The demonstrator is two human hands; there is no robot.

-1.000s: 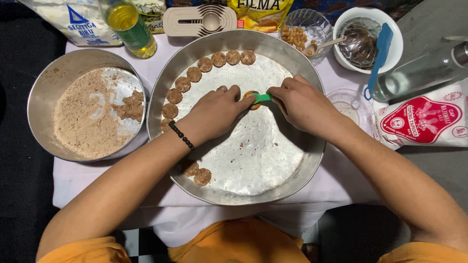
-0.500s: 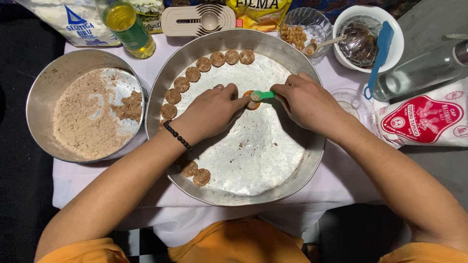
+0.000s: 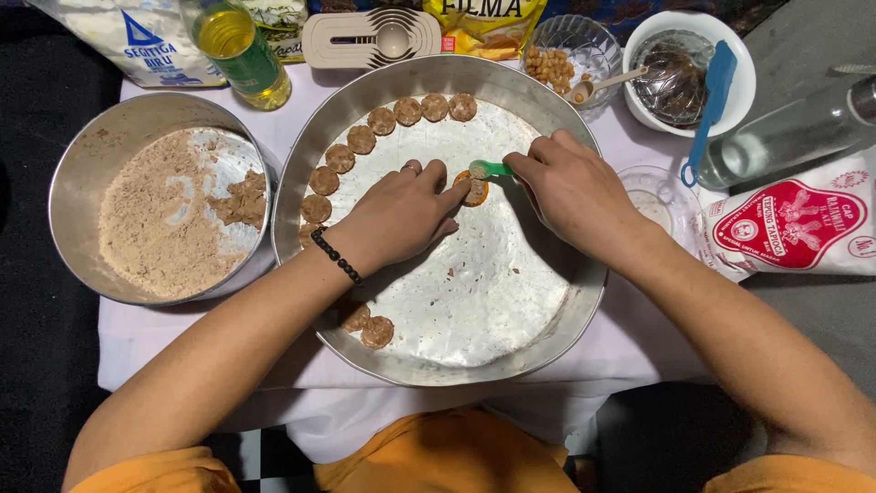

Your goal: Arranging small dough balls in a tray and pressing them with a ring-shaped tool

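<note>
— What sat at the left edge of the table (image 3: 182, 342), and why there?

— A steel bowl (image 3: 160, 210) of tan crumbly dough, with a bare patch at its right side where a lump clung to the wall. It touched the big round tray (image 3: 557, 319), likely so dough could be reached without stretching. Behind it, near the far left corner, stood a bottle of yellow oil (image 3: 239, 46) and a white flour bag (image 3: 109, 41), cut off by the frame.

— And the left hand (image 3: 401, 215)?

— It lay palm down on the tray's middle, fingers loosely curled, the forefinger tip steadying a small dough disc (image 3: 474, 190). Finished discs (image 3: 383, 123) curved along the tray's far left rim, and two more showed at the near left rim beside the forearm; the arm probably hid others.

— The right hand (image 3: 575, 196)?

— It pinched a small green spoon (image 3: 488, 169) between thumb and fingers, the bowl of the spoon over that same disc. What the spoon carried was too small to tell.

— Farther right?

— At the far edge, a glass bowl of nuts (image 3: 570, 50) and a white bowl (image 3: 730, 91) of dark filling with a blue spatula (image 3: 707, 105) leaning in it. Toward the right edge lay a clear bottle (image 3: 789, 132) and a red-and-white packet (image 3: 803, 228), partly overlapped by the forearm.
</note>
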